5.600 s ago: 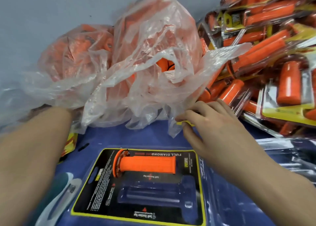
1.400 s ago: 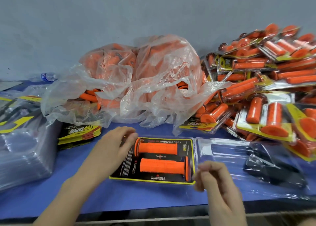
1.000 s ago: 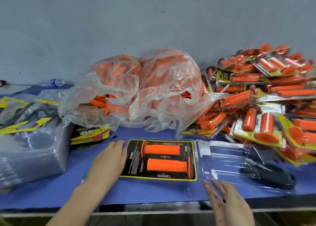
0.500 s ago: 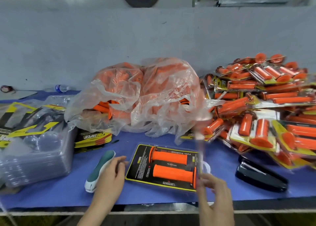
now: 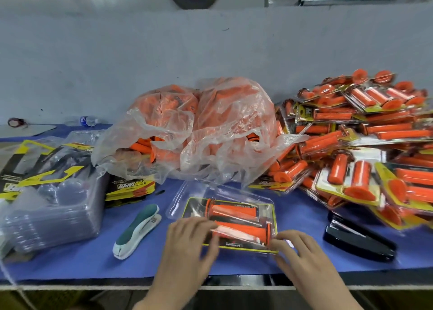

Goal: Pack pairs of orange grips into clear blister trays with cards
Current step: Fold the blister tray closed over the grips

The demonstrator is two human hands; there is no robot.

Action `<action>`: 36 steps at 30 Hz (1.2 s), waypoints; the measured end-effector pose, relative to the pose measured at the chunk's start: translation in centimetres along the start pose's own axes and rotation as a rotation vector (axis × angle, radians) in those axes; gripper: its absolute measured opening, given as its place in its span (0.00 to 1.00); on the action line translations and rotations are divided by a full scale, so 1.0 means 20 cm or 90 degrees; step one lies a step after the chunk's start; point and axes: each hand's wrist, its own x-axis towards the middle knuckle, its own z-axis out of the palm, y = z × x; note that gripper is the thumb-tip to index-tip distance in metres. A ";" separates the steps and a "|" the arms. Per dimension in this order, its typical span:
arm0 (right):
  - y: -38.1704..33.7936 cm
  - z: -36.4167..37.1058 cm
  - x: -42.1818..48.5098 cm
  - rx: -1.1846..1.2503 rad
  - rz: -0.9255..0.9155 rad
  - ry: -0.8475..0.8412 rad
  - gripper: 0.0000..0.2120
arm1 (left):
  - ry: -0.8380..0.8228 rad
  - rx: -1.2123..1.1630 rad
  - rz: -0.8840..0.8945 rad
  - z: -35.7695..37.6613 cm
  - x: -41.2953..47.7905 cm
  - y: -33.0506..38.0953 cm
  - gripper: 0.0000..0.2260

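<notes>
1. Blister tray (image 5: 228,225) lies on the counter (image 5: 70,265) before you, card (image 5: 241,244) and both orange grips (image 5: 232,212) inside, under its clear cover.
2. Your left-hand grip (image 5: 189,239) pinches the tray's near left edge, thumb in front.
3. Your right-hand grip (image 5: 300,255) touches the tray's near right corner; pinching or merely pressing, cannot tell.
4. Green stapler (image 5: 138,230) lies left of the tray, black stapler (image 5: 358,241) right, plastic bag (image 5: 206,131) behind.
</notes>
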 end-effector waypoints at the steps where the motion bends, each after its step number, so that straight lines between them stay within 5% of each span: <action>1: 0.02 -0.01 0.01 -0.004 -0.022 -0.014 0.08 | -0.019 0.063 0.058 0.02 0.01 0.03 0.08; 5: 0.05 -0.03 0.04 0.009 -0.066 -0.045 0.07 | -0.046 0.179 0.041 0.07 0.05 0.09 0.10; 11: 0.05 -0.02 0.04 0.061 -0.092 -0.087 0.05 | -0.199 0.145 0.213 0.17 0.05 0.19 0.10; 19: 0.01 -0.01 0.08 0.100 -0.029 -0.084 0.07 | -0.171 0.160 0.224 0.17 0.14 0.23 0.02; 30: 0.16 -0.07 0.03 -0.007 0.098 -0.082 0.13 | -0.108 0.201 0.216 0.06 0.13 -0.13 0.05; 36: 0.06 -0.04 0.09 -0.074 0.102 -0.087 0.06 | -0.068 0.174 0.187 0.03 0.08 -0.16 0.09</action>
